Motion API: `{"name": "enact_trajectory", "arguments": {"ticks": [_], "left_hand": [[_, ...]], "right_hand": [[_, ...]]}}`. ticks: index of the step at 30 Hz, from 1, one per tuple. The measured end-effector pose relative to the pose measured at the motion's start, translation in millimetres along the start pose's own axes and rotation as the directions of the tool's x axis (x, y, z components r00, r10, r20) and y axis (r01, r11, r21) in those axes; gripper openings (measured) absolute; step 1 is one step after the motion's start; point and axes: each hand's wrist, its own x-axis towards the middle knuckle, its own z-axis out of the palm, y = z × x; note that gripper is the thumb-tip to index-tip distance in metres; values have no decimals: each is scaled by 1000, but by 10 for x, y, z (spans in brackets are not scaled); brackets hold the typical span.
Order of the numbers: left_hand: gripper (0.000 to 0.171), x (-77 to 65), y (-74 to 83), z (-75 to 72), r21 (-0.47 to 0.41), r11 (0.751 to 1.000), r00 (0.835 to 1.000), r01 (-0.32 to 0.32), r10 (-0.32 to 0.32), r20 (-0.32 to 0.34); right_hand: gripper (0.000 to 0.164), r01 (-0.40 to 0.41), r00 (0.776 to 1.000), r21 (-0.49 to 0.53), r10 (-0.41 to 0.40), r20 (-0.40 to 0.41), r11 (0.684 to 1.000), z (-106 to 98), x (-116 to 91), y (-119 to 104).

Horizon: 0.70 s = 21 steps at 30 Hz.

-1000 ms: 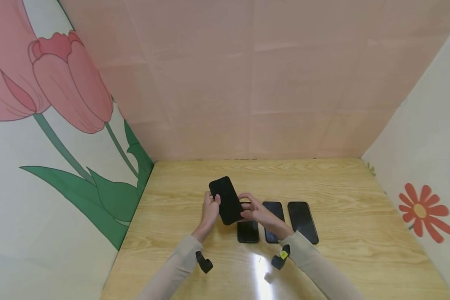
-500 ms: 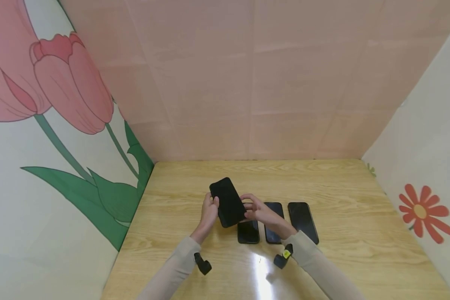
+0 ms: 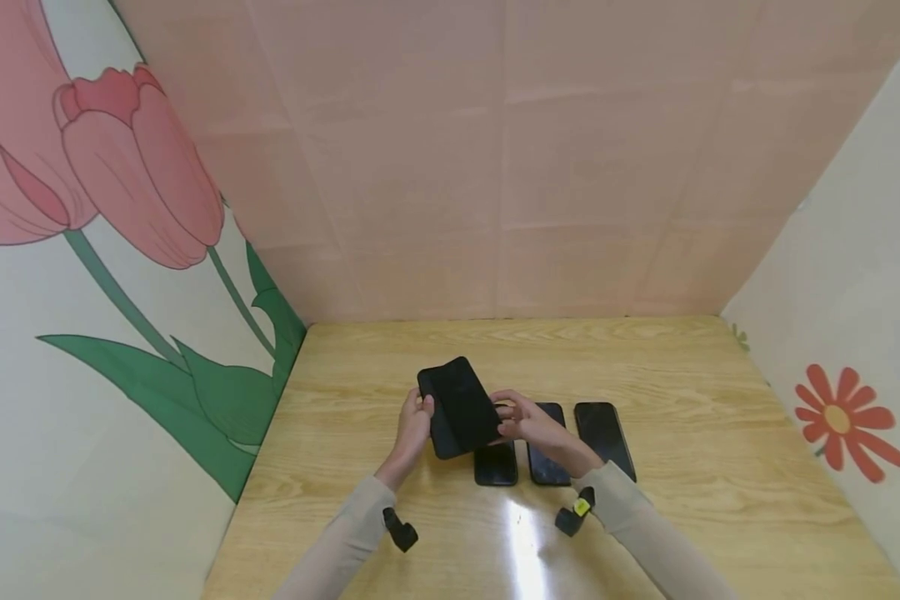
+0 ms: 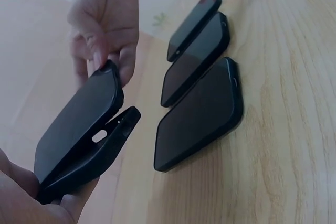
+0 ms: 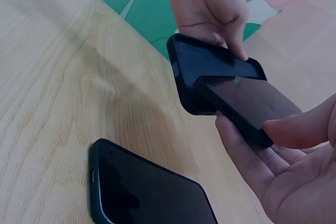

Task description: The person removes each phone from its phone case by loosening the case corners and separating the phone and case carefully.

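Note:
Above the table, my left hand (image 3: 413, 429) grips a black phone case (image 3: 440, 427) by its left side, thumb over the rim. My right hand (image 3: 534, 427) pinches the right-hand corner of a black phone (image 3: 471, 408) between thumb and fingers. The phone (image 4: 79, 111) stands partly out of the case (image 4: 97, 161), one end lifted and the other still down against it near my left palm, as the left wrist view shows. In the right wrist view the bare inside of the case (image 5: 185, 77) shows beside the phone (image 5: 257, 98).
Three more dark phones lie screen up in a row on the wooden table (image 3: 345, 400): a near one (image 3: 497, 468) partly under the held phone, a middle one (image 3: 547, 468) behind my right wrist, and one (image 3: 603, 433) at the right. A pink wall (image 3: 495, 208) rises behind.
My right hand has moved a little rightward with the phone, pulling it out of the case. A strip of the case's inside now shows on the left. My left hand stays nearly in place.

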Motion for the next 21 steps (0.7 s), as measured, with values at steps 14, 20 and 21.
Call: {"name": "enact_trajectory", "arguments": {"ticks": [14, 20, 21], "left_hand": [[36, 23, -32, 0, 18, 1000, 1000, 14, -14, -6], [43, 3, -69, -5, 18, 999, 1000, 28, -28, -12], [44, -5, -74, -7, 20, 999, 1000, 27, -27, -11]], "right_hand": [[53, -10, 1000, -28, 9, -22, 1000, -85, -29, 36], [55, -20, 999, -39, 18, -34, 999, -107, -53, 27], [55, -28, 999, -51, 26, -43, 998, -111, -60, 27]]}}
